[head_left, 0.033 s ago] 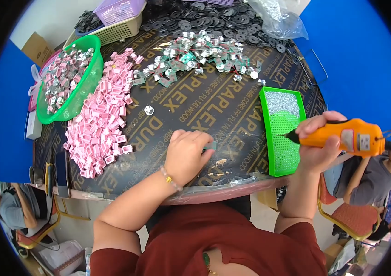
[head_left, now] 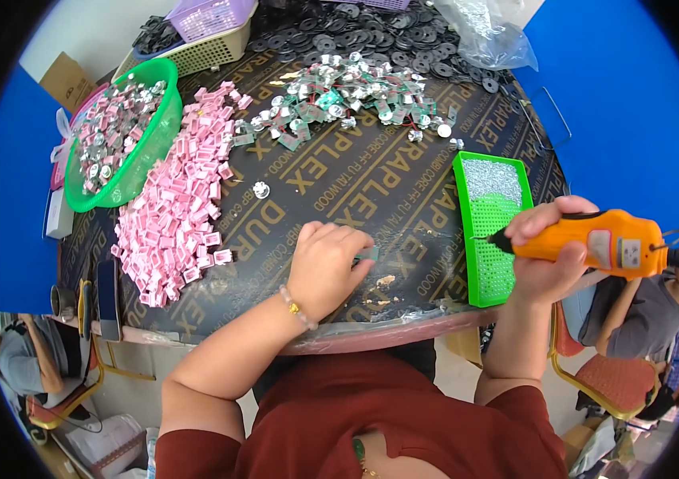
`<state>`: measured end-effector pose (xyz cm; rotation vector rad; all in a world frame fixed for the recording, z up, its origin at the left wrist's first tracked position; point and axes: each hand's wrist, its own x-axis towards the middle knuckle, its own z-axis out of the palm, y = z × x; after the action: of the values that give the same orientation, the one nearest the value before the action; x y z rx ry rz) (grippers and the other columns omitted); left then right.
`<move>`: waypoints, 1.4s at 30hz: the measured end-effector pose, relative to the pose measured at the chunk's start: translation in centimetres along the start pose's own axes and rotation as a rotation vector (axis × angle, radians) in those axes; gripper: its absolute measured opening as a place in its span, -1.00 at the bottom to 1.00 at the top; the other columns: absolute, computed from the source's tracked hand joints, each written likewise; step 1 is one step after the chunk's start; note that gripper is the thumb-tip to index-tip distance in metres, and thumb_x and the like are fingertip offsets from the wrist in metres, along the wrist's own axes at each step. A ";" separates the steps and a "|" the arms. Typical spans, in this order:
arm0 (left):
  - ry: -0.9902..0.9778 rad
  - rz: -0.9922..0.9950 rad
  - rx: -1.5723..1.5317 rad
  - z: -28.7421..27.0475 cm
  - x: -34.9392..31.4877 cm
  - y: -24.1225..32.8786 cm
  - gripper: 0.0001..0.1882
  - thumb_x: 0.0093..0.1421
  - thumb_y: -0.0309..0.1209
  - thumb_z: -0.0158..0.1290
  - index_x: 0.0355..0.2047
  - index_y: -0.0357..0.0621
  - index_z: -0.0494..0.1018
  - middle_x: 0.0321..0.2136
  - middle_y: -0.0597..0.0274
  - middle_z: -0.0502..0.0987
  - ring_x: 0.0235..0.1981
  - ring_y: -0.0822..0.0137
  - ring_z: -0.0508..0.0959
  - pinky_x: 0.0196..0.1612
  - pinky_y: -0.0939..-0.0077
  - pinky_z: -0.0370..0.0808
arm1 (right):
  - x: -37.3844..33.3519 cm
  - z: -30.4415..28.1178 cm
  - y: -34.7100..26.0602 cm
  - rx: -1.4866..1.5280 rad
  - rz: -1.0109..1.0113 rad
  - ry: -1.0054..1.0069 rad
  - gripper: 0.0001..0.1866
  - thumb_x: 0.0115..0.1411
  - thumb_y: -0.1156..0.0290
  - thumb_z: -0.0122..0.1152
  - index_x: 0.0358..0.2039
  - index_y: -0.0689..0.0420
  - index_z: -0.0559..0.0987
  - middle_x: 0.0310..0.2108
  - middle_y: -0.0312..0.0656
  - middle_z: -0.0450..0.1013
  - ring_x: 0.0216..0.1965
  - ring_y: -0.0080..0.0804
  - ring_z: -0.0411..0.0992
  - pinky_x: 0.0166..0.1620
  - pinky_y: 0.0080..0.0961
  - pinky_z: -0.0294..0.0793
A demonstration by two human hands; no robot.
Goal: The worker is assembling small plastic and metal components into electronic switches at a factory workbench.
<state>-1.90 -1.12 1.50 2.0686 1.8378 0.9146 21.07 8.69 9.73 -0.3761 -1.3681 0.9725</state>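
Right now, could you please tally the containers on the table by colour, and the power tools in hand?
Green containers: 2, the round green basket and the flat green tray.
Purple baskets: 1, the purple basket.
Beige baskets: 1, the beige basket under it.
Orange power tools: 1, the orange screwdriver in the right hand.
Total: 5.

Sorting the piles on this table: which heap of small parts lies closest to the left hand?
The heap of pink rectangular parts, just to the left of the left hand. The silver-and-green heap lies farther back, and the green bowl's parts farther left.
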 end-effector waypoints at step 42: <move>0.081 -0.095 0.024 0.4 -0.9 -0.1 -0.74 -0.18 -0.33 0.29 -0.46 -0.06 0.49 -0.45 0.32 0.48 -0.21 0.22 0.40 -0.10 0.27 0.16 | -4.2 8.8 5.5 0.340 0.288 -0.221 -0.42 0.09 0.13 0.31 -0.08 0.27 0.30 -0.51 -0.10 0.44 -0.51 -0.49 0.39 -0.42 -0.64 0.41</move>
<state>-1.78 -1.85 0.83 1.9653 1.9786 0.9694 11.32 6.08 4.88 -0.2141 -1.3354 1.4965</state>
